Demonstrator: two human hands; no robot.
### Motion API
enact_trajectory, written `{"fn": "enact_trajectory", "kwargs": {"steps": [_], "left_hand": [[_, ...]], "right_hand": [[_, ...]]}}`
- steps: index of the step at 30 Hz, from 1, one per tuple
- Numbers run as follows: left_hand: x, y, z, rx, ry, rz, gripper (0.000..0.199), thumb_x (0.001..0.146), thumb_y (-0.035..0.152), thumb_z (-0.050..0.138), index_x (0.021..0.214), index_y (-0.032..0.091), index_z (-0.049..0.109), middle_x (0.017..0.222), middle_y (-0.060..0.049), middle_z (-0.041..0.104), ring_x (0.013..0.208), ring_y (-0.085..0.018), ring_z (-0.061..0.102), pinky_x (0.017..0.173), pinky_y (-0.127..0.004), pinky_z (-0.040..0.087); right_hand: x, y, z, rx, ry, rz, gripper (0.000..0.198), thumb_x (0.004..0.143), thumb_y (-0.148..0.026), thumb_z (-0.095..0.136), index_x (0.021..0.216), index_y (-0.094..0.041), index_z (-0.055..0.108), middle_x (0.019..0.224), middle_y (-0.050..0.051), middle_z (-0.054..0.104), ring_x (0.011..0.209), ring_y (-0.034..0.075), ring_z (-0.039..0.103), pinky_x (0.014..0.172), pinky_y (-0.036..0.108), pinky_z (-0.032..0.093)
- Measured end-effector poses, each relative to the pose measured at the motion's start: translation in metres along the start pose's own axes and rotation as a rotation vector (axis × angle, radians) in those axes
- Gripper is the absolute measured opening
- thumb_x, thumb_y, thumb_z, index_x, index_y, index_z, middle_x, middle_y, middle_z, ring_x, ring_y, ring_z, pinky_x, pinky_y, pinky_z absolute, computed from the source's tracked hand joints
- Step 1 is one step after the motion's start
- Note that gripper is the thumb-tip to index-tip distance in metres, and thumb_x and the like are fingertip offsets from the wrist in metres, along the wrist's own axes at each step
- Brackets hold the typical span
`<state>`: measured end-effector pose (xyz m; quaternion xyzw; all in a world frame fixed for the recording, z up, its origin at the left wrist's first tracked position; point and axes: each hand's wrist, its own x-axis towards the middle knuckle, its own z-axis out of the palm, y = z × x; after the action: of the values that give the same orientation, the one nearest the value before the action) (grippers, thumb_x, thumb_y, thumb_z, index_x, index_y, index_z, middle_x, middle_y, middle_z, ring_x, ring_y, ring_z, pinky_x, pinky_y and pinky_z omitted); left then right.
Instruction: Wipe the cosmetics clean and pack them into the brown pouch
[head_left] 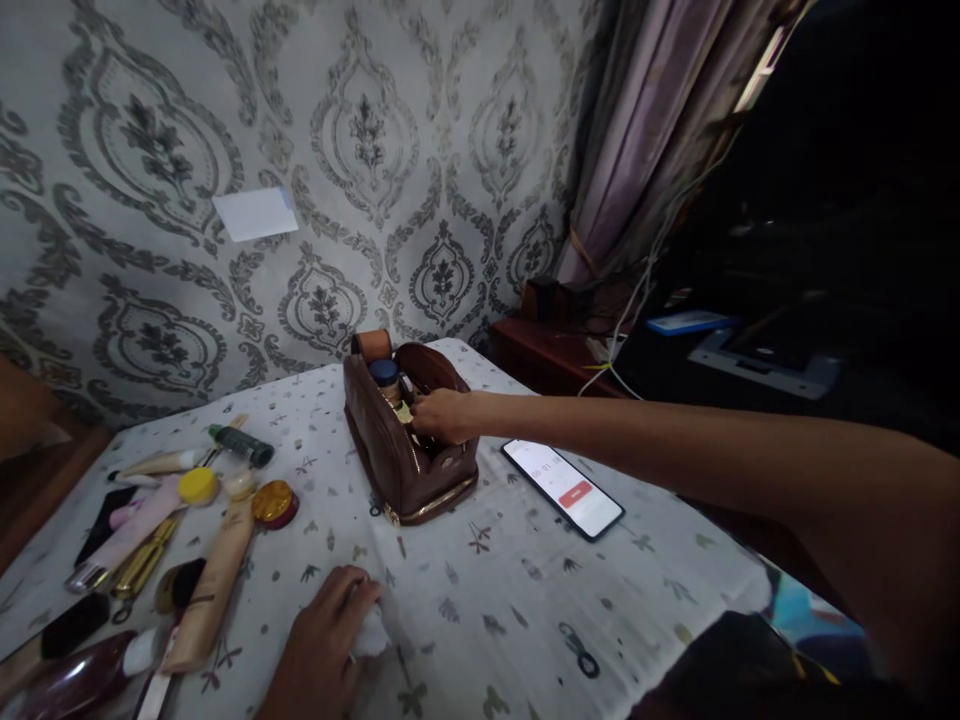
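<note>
Hand, left (322, 630), nearer than brown bag (380, 440): fingers curled around crumpled white wad (371, 634). Tube (217, 580), beige, smooth, left of bag. Bag: leather-like, boxy, gold-zipped, gaping on printed tabletop (450, 650). Right hand (444, 415), inside bag: fingertips hidden, grip cannot be told. Apparent step: handling contents; next move probably calls for clearance past zip. Container (385, 373), rounded, dark-capped, bag's far end.

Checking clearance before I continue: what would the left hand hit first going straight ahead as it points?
The left hand would probably meet the brown bag first, at its near end, across patterned cloth; exact height is unclear.
</note>
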<state>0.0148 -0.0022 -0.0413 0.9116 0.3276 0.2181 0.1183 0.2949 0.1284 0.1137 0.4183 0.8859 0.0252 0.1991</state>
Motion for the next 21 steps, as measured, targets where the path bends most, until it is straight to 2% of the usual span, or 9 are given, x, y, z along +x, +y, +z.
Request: {"fn": "enact_trajectory", "kwargs": {"steps": [4, 9, 14, 18, 21], "left_hand": [[0.002, 0.002, -0.001, -0.021, -0.008, -0.011, 0.064, 0.057, -0.004, 0.044, 0.113, 0.023, 0.06, 0.109, -0.006, 0.064, 0.101, -0.022, 0.063, 0.084, -0.031, 0.057], [0.003, 0.001, -0.003, -0.027, -0.021, 0.009, 0.063, 0.058, -0.003, 0.045, 0.114, 0.023, 0.06, 0.109, -0.007, 0.064, 0.101, -0.022, 0.064, 0.084, -0.032, 0.057], [0.002, -0.002, -0.003, -0.008, -0.001, 0.028, 0.066, 0.057, -0.002, 0.046, 0.117, 0.022, 0.06, 0.111, -0.008, 0.064, 0.102, -0.023, 0.064, 0.084, -0.032, 0.057], [0.003, -0.002, -0.005, -0.013, 0.017, 0.053, 0.063, 0.06, -0.001, 0.045, 0.116, 0.022, 0.06, 0.11, -0.008, 0.064, 0.103, -0.022, 0.064, 0.085, -0.03, 0.057], [0.004, -0.004, -0.005, -0.026, 0.018, 0.057, 0.064, 0.059, -0.001, 0.044, 0.117, 0.022, 0.059, 0.11, -0.009, 0.063, 0.103, -0.021, 0.064, 0.085, -0.027, 0.056]], "right_hand": [[0.003, -0.005, 0.007, -0.038, 0.016, -0.007, 0.028, 0.088, -0.006, 0.052, 0.112, -0.008, 0.066, 0.111, 0.019, 0.069, 0.108, 0.028, 0.065, 0.082, 0.035, 0.051], [0.003, -0.006, 0.008, -0.034, 0.039, -0.002, 0.03, 0.091, -0.008, 0.05, 0.117, -0.009, 0.064, 0.112, 0.018, 0.07, 0.11, 0.028, 0.065, 0.081, 0.034, 0.051], [-0.004, -0.002, -0.003, -0.01, 0.039, -0.013, 0.03, 0.088, -0.007, 0.054, 0.116, -0.009, 0.066, 0.112, 0.018, 0.07, 0.104, 0.028, 0.067, 0.075, 0.033, 0.05], [-0.026, -0.002, -0.02, 0.11, 0.122, -0.074, 0.021, 0.088, -0.011, 0.056, 0.102, -0.007, 0.072, 0.1, 0.015, 0.073, 0.088, 0.022, 0.067, 0.069, 0.029, 0.046], [-0.057, -0.013, -0.019, 0.313, 0.086, -0.166, 0.027, 0.096, -0.019, 0.048, 0.092, -0.013, 0.074, 0.082, 0.006, 0.073, 0.071, 0.015, 0.064, 0.064, 0.025, 0.043]]}}
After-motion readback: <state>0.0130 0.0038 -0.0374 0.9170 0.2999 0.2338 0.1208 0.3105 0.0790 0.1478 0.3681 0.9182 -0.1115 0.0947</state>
